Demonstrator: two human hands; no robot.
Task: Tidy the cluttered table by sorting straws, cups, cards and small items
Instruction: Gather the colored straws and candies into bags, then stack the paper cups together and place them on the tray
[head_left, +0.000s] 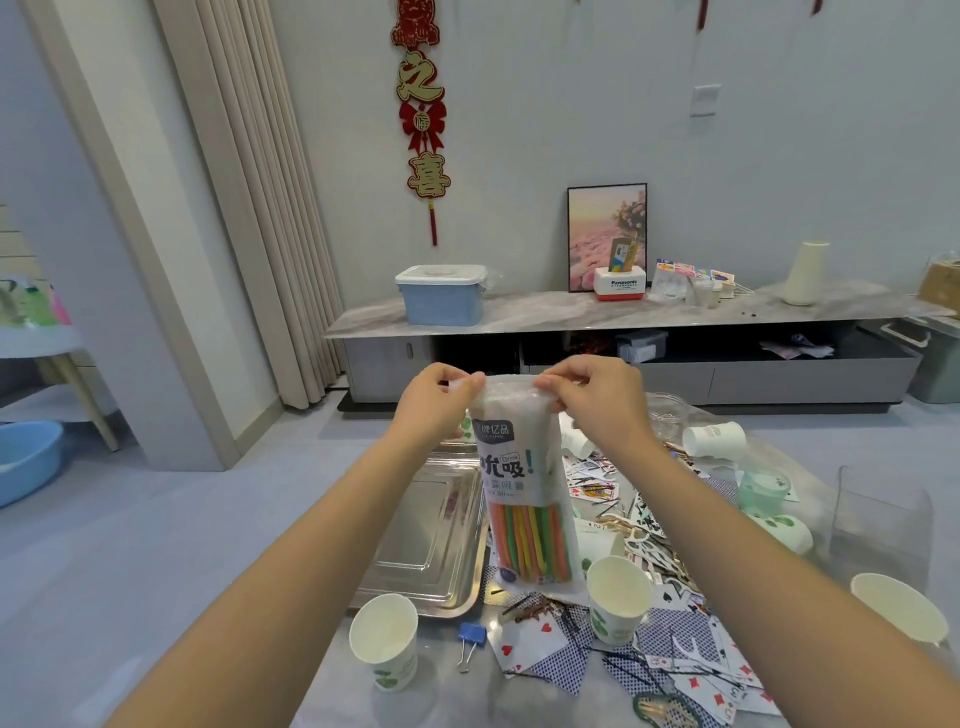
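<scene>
We see the fingertips of the left hand (439, 397) and the right hand (592, 397) curled and pinching the top edge of a translucent white plastic bag of coloured drinking straws (524, 488), one hand at each upper corner. The thumbs and forefingers meet on the sealed strip, so neither hand is spread; both are closed on the bag's rim. Both forearms reach forward from the lower corners of the view and converge, wrists raised, knuckles facing us.

The bag hangs upright below the fingers, its printed label in the upper half and the orange, green and yellow straws packed in the lower half. Its bottom edge is down among the clutter on the grey table (447, 691); we cannot tell whether it touches the surface.

Just left of the bag lies a shiny rectangular steel tray (431, 540). In front of the tray stands a white paper cup with a green leaf print (384, 642), and beside it a blue binder clip (471, 636). A second white leaf-print paper cup (618, 597) stands just right of the bag's bottom. Scattered playing cards with blue-patterned backs (670, 639) cover the table on the right, with black hairpins (623, 660) strewn over them. Farther right a third white paper cup (898, 605) stands near the right forearm, and another white cup lying on its side (714, 439) rests beyond the right hand.
</scene>
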